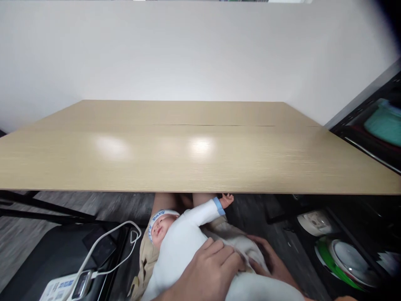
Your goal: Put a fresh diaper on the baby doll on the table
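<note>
Both of my hands rest on the baby doll (184,240) in my lap, below the counter (200,159) edge: left hand (208,271) flat on its white-clothed chest, right hand (269,261) at its lower body, neither grip clenched. Dressed and capped, the doll has not yet reached the counter. A white cable (106,246) lies left.
</note>
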Tool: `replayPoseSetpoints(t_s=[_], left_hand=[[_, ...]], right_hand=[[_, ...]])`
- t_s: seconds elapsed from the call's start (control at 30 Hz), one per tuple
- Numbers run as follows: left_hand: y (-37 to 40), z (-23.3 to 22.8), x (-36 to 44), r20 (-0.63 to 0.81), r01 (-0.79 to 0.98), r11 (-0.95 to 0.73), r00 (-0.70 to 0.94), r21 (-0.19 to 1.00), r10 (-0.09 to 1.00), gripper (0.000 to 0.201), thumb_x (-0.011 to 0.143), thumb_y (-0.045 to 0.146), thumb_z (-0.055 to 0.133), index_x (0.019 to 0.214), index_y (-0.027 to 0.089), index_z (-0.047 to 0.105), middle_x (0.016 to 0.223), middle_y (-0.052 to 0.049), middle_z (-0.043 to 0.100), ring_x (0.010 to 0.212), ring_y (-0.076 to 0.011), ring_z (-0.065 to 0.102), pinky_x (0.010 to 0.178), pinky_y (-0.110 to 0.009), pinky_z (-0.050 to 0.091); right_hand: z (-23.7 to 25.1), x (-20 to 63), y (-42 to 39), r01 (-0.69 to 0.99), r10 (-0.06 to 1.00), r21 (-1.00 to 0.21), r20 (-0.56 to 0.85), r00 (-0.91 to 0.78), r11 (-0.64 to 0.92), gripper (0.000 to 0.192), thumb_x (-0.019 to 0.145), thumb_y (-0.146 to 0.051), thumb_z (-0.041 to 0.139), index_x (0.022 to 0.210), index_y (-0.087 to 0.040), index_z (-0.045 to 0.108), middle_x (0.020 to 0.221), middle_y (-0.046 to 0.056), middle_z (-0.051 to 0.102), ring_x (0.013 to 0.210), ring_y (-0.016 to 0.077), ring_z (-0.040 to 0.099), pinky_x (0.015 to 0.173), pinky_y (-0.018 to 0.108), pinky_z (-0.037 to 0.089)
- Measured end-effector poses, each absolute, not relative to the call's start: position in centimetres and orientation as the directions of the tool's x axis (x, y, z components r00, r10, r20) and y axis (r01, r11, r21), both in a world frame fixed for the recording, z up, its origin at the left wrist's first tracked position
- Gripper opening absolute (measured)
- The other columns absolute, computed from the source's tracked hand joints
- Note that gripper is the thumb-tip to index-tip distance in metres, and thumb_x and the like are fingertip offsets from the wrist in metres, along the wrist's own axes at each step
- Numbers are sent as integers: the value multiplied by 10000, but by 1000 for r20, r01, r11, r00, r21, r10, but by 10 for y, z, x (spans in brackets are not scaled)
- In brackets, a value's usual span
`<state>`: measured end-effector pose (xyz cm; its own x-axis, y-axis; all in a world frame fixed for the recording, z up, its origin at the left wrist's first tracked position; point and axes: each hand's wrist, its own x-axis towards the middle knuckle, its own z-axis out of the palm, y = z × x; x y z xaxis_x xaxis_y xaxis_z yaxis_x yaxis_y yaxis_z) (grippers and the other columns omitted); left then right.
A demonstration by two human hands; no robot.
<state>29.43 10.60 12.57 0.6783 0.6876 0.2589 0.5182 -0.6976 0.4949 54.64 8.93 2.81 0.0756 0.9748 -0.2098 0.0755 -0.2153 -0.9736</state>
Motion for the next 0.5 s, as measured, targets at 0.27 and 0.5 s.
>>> replayPoseSetpoints(t_s=[0.27,0.5], left_hand=[[102,122,297,430,489,-794,668,361,607,156,1154,266,569,1011,205,583,882,22,686,818,-156,601,756,-322,388],[96,111,295,523,492,-835,658,246,541,197,1118,282,665,947,202,608,800,41,676,712,-135,537,703,-322,353]], right_hand=[[12,482,160,48,984,-987,-151,91,-156,716,807,-545,902,1417,-270,646,1283,115,807,1096,365,815,997,469,674],[9,506,128,-22,983,-988,-153,102,-152,761,789,-572,939,1459,-301,701,1542,102,712,1475,379,648,1217,486,559]])
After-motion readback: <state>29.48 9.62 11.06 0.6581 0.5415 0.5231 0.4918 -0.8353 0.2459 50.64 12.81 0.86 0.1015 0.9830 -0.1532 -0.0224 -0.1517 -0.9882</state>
